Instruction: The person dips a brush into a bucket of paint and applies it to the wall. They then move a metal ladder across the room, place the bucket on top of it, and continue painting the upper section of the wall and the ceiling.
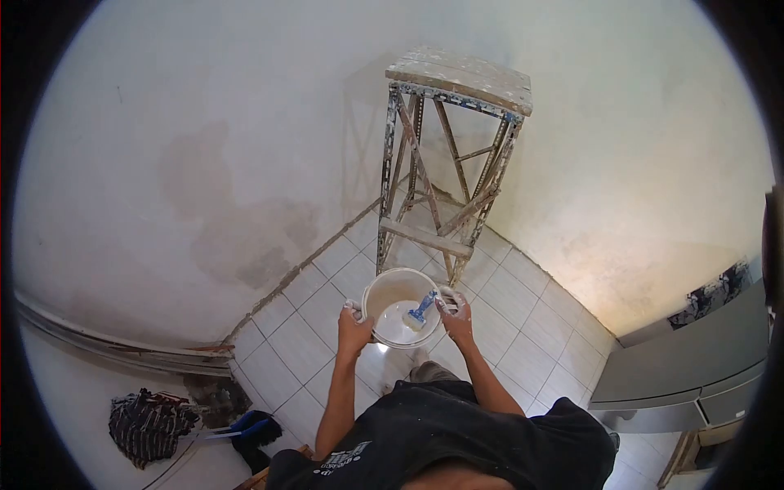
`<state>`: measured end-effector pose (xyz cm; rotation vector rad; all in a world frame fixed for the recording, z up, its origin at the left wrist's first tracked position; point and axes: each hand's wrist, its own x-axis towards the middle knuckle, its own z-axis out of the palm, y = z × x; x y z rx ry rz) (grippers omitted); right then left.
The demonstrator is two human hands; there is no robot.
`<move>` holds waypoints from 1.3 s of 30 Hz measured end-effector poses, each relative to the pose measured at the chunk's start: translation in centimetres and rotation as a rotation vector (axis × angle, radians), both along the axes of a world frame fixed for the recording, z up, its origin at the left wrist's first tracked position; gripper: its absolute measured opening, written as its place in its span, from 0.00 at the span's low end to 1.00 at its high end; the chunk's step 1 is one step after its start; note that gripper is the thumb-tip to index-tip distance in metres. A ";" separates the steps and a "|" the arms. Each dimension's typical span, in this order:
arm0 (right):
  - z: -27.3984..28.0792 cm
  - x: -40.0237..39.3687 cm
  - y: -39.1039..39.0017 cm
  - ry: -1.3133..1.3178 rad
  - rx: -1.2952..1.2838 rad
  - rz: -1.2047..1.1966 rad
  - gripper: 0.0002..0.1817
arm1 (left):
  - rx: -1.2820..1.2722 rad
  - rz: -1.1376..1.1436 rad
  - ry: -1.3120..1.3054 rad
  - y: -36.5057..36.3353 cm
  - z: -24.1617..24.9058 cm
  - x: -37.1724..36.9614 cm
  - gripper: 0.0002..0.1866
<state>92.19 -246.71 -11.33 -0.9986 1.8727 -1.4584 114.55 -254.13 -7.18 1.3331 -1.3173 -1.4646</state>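
Floor of pale square tiles [302,343] meets stained plaster walls [220,204]; paint-spattered wooden trestle stand [445,163] occupies the corner. Left hand [354,327] and right hand [457,317] grip round white bucket [392,296] containing blue-handled brush [420,310].

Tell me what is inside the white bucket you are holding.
Inside the round white plastic bucket, held by the left hand and right hand, lies a blue-handled paintbrush in pale liquid. The bristles sit partly in it; the bucket's bottom underneath is hidden.
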 end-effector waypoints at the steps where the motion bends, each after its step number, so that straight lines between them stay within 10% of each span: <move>1: -0.1 -0.8 -0.4 0.001 0.000 -0.003 0.20 | -0.002 -0.034 0.027 -1.1 0.0 -0.3 0.14; 13: 11.6 -11.5 -8.7 0.292 -0.459 0.341 0.45 | -0.164 -0.488 -0.109 -17.5 16.3 -11.2 0.16; 23: 26.1 -24.2 -24.3 0.660 -0.544 -0.023 0.40 | -0.461 -0.575 -0.111 -31.4 33.4 -24.4 0.15; 39: 32.2 -35.5 -44.4 0.526 -0.467 -0.244 0.41 | -0.452 -0.742 0.012 -57.2 36.3 -41.0 0.19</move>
